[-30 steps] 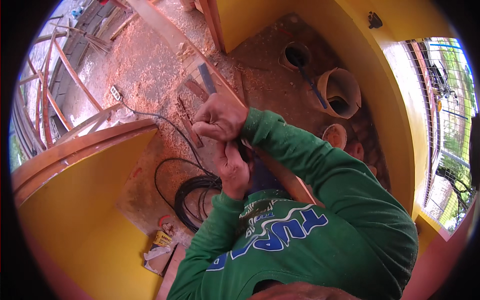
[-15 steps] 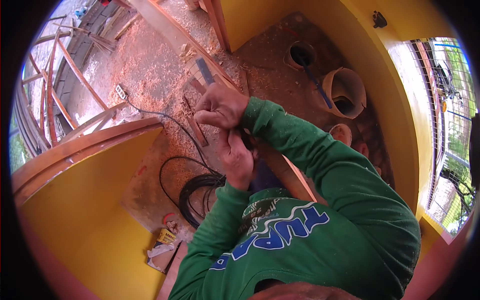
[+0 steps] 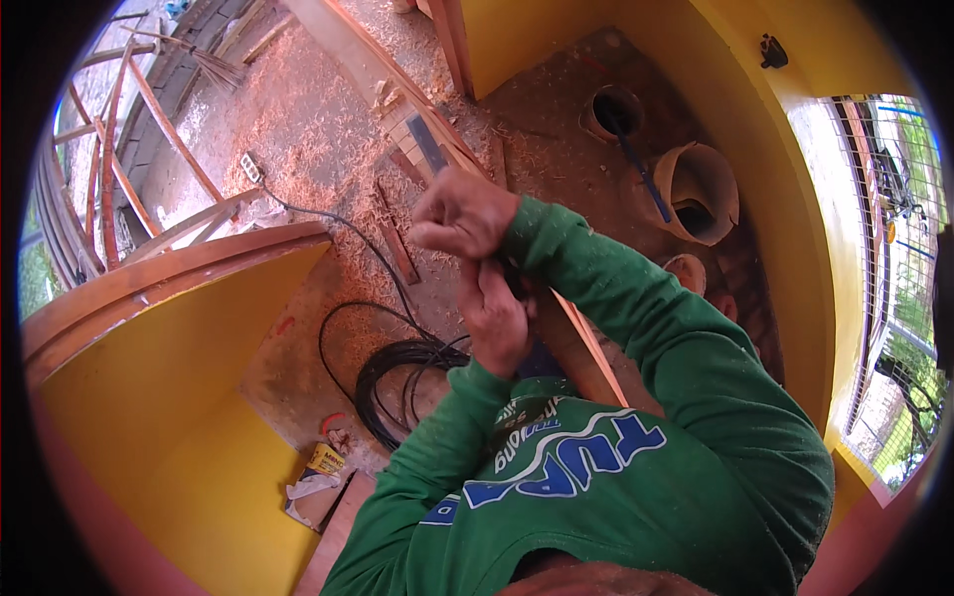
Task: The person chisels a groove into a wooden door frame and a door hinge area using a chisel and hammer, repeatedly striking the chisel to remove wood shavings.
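My right hand (image 3: 465,211) is closed around a tool with a flat grey metal blade, which looks like a chisel (image 3: 427,142). The blade points away from me along a long wooden plank (image 3: 358,48), and curled shavings (image 3: 387,96) lie just beyond its tip. Cut marks cross the plank beside the blade. Right behind, my left hand (image 3: 497,316) is closed in line with the blade, thumb against the right hand, apparently around the handle. The handle is hidden by my hands.
Wood shavings (image 3: 288,109) cover the floor at the far left. A black cable coil (image 3: 370,382) lies left of my forearm, near a power strip (image 3: 250,167). Round containers (image 3: 730,194) stand at right beside a yellow wall (image 3: 795,199). A torn box (image 3: 316,487) lies lower left.
The view has turned slightly, so most surroundings sit a little differently in the picture. Both hands keep their grip, and the blade stays close to the same shavings on the plank.
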Demonstrator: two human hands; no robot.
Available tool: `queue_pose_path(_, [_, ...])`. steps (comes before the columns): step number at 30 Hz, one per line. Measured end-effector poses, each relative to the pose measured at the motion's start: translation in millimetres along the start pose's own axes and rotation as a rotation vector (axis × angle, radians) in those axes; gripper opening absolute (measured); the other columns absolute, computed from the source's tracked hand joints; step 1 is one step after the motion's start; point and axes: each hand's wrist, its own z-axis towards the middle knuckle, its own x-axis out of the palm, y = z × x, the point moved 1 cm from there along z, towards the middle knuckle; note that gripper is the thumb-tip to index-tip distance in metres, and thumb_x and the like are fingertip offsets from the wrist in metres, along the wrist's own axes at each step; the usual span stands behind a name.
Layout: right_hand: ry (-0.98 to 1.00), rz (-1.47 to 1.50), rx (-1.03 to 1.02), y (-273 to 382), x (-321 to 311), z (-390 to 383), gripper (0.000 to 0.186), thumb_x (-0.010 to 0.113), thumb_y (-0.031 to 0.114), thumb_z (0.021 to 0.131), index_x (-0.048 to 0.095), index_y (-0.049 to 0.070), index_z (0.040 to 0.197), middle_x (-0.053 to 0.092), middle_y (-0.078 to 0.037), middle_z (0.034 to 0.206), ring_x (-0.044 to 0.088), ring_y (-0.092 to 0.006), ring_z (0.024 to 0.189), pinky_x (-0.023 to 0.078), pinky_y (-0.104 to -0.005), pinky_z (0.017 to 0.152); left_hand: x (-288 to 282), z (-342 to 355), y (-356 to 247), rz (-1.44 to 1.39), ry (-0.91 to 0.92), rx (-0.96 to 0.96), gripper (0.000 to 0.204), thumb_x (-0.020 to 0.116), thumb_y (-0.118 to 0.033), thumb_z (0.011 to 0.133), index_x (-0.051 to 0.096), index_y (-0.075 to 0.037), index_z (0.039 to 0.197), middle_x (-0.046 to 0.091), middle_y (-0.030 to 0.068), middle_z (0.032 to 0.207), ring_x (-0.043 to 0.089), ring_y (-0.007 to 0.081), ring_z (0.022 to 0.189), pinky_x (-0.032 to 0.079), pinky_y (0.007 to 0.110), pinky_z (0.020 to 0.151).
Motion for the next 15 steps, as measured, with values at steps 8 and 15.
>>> queue_pose_path(8, [-0.058,0.04,-0.041,-12.7,-0.8,6.6,0.043,0.051,0.028,0.081,0.036,0.005,0.048,0.026,0.001,0.044,0.023,-0.009,0.043,0.022,-0.031,0.039,-8.1,13.4,-0.2,0.346,0.062,0.2,0.016,0.036,-0.013,0.087,0.046,-0.007,0.099,0.047,0.0024,0.068,0.044,0.0088,0.049,0.035,0.021,0.038])
queue_pose_path(15, [-0.055,0.093,-0.05,1.7,5.6,-10.2,0.044,0.05,0.03,0.083,0.039,0.003,0.05,0.027,0.0,0.045,0.025,-0.0093,0.044,0.022,-0.0316,0.039,-0.3,-13.3,-6.1,0.096,0.057,-0.054,0.013,0.037,-0.01,0.086,0.044,-0.006,0.095,0.045,0.0013,0.064,0.043,0.0077,0.047,0.033,0.019,0.035])
